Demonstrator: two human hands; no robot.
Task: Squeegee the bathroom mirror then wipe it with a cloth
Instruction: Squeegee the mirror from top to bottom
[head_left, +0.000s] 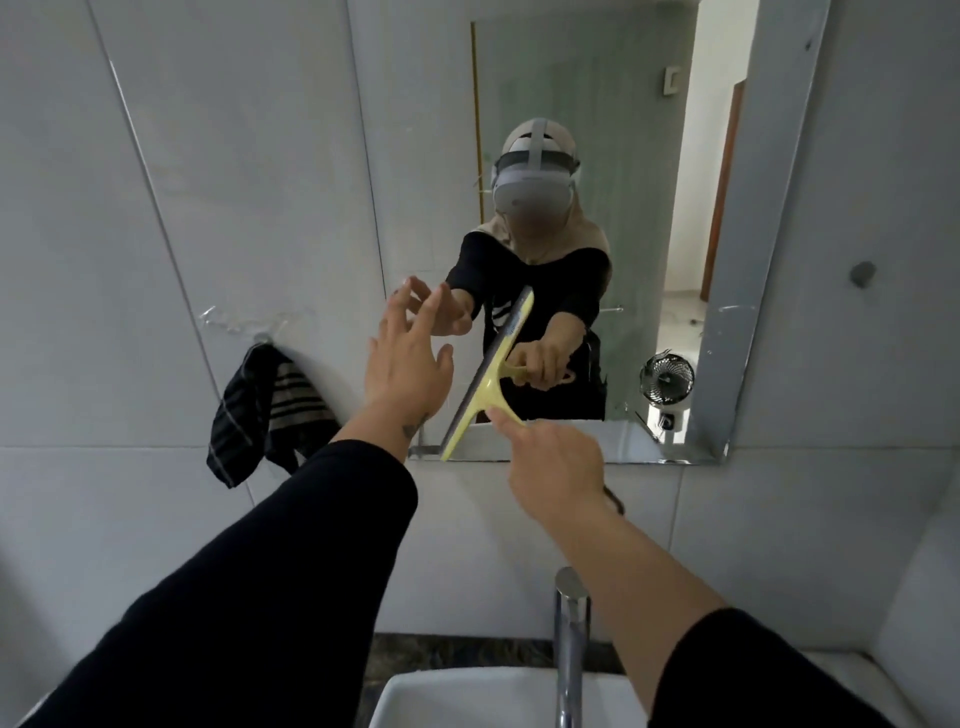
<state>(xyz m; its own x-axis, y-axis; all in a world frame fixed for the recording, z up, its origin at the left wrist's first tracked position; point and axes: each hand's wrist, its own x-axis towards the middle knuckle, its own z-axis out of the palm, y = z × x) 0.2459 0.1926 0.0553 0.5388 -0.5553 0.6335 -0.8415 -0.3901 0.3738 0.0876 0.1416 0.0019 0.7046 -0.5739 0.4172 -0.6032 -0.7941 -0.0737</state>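
Note:
The bathroom mirror (649, 156) hangs on the tiled wall ahead, reflecting a person in a headset. My right hand (556, 467) grips the handle of a yellow squeegee (485, 384), whose blade lies tilted against the lower left part of the glass. My left hand (408, 358) is raised beside the squeegee with fingers spread, close to the mirror's left edge and holding nothing. A dark striped cloth (265, 410) hangs from a wall hook left of the mirror.
A chrome tap (569, 644) rises over a white basin (467, 699) directly below my arms. A small fan shows in the mirror's lower right. A round wall fitting (862, 273) sits right of the mirror.

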